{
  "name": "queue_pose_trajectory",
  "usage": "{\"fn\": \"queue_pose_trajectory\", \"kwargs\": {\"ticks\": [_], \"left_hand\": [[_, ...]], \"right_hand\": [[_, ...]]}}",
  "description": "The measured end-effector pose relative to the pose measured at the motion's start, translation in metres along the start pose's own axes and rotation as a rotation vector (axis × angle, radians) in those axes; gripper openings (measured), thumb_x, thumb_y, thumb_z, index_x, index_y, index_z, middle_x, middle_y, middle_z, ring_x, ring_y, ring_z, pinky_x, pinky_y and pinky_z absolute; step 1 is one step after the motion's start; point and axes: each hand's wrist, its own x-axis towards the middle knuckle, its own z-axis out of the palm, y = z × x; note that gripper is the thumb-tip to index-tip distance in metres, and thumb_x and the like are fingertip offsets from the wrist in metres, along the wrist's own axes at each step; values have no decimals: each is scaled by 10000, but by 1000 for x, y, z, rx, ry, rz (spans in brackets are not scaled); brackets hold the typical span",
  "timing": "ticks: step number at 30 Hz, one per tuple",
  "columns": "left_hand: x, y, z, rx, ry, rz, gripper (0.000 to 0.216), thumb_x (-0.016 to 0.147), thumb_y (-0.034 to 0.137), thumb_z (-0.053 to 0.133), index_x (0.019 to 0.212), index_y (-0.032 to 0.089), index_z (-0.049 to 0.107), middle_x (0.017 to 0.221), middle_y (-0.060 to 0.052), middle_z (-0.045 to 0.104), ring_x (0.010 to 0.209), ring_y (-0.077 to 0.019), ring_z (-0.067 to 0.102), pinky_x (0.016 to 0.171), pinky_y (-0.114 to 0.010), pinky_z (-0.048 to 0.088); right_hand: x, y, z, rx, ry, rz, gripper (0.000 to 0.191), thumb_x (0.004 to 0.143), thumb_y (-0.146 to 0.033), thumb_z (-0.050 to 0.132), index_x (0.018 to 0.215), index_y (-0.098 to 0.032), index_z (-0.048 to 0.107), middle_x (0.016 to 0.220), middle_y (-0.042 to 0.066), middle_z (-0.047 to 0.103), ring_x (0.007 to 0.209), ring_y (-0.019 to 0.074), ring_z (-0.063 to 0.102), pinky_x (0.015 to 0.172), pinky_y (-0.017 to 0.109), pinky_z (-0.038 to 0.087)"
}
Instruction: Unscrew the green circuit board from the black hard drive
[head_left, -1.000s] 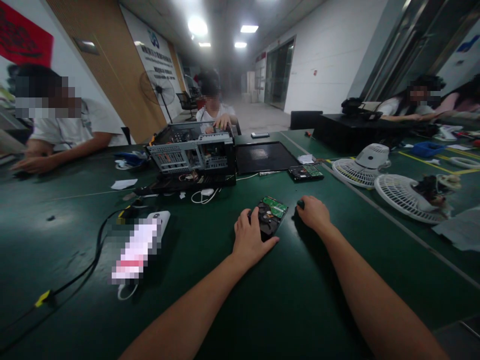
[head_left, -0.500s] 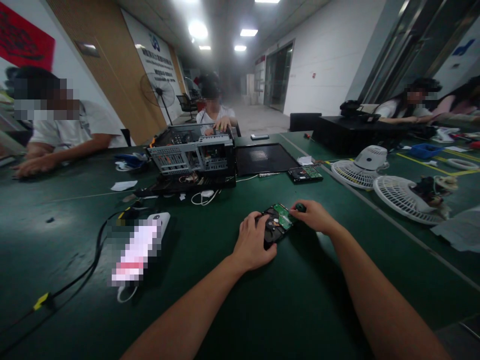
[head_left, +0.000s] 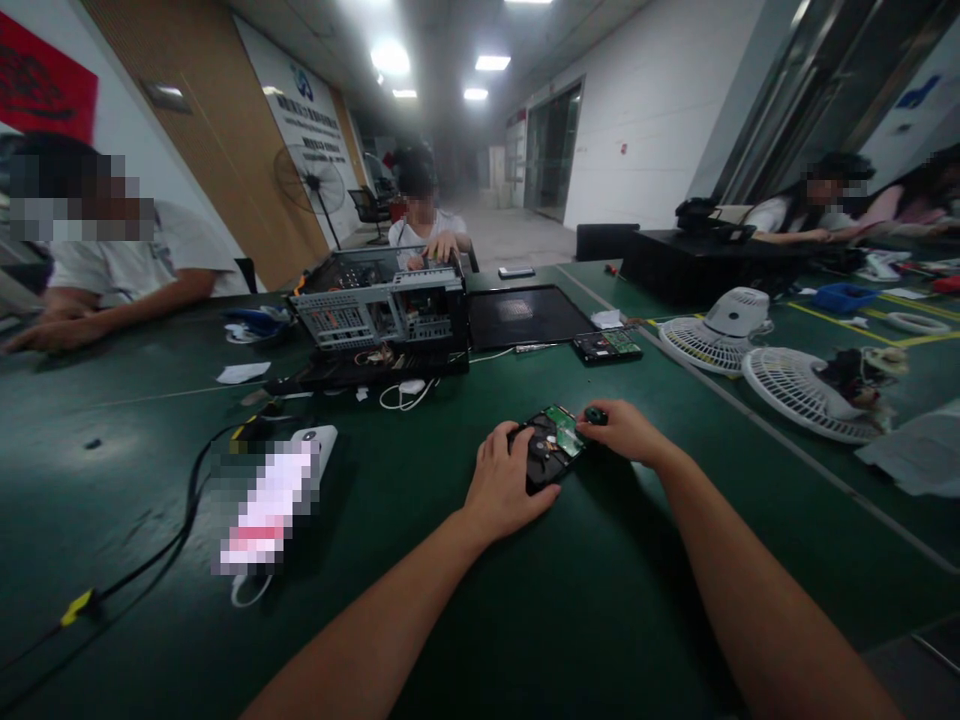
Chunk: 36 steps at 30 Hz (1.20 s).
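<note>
A hard drive (head_left: 546,462) lies on the green table with its green circuit board facing up. My left hand (head_left: 504,484) grips it from the left, fingers over the top edge and thumb along the near side. At the drive's right edge, my right hand (head_left: 626,430) pinches what looks like a small screwdriver (head_left: 596,414); only its dark rounded handle shows clearly, and the tip is too small to make out. Farther back on the table is a second hard drive (head_left: 607,345), circuit board up.
An opened computer case (head_left: 379,310) stands ahead, a person's hand (head_left: 444,246) above it. Beside it lies a black panel (head_left: 529,315). White fan parts (head_left: 806,395) are on the right. A phone (head_left: 274,500) and black cable (head_left: 191,510) lie on the left.
The view has shifted slightly. Both hands keep their hold, my left thumb stretched a little farther along the drive's near side.
</note>
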Motion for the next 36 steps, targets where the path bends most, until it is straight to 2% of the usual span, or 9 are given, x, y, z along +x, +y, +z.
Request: {"fn": "queue_pose_trajectory", "kwargs": {"ticks": [8,14,19,23,26,28,31,33,36], "left_hand": [[0,0,3,-1,8,-5,836,771,546,728,1483,249,407,1502,-133,339,1403,-376,385,1195,-532,329],[-1,-3,5,1,38,-34,847,781,524,729,1499,247,375,1582,-150,242,1477,-416,282,1205,-582,283],[0,-5,12,38,118,-79,784,820,366,701,1508,240,347,1599,-152,225,1500,-402,248,1214,-590,263],[3,-8,16,39,164,-135,719,853,173,589,1518,240,327,1582,-149,275,1504,-348,275,1223,-557,273],[4,-9,16,10,173,-188,742,827,103,543,1524,227,322,1576,-160,285,1498,-345,299,1213,-549,297],[4,-9,14,-16,175,-211,761,808,104,549,1526,201,317,1567,-175,287,1479,-351,330,1203,-541,320],[4,-9,13,-40,184,-227,756,802,130,558,1519,165,320,1541,-188,306,1440,-349,385,1187,-517,354],[4,-9,12,-44,182,-229,747,805,138,554,1515,158,323,1532,-186,313,1418,-347,410,1184,-508,361],[4,-8,11,-45,168,-232,740,805,140,552,1511,162,328,1521,-183,327,1392,-346,433,1182,-508,358]], "right_hand": [[1,-1,3,73,81,59,279,886,-398,620,1060,-201,714,809,30,719,677,163,606,622,263,446],[3,3,4,113,101,99,287,881,-375,635,1099,-206,717,864,43,731,689,164,618,646,271,474],[3,5,3,192,92,133,284,871,-364,639,1087,-194,710,918,58,742,666,148,600,596,252,461],[3,4,4,336,-3,140,270,867,-328,626,1083,-181,693,907,49,745,591,114,548,535,228,424],[3,2,8,393,-59,152,310,869,-341,641,1124,-167,679,862,46,731,545,97,519,501,216,391],[3,0,12,416,-31,197,401,882,-364,640,1231,-166,641,863,54,725,550,102,539,470,209,359],[5,-1,16,510,3,242,518,885,-363,629,1369,-194,555,1024,89,727,618,119,608,416,201,302],[7,1,18,578,-17,231,524,874,-349,635,1373,-211,554,1136,105,707,662,125,632,399,199,293],[8,4,17,618,-32,226,483,877,-350,628,1335,-203,584,1092,104,702,648,122,608,393,201,301]]}}
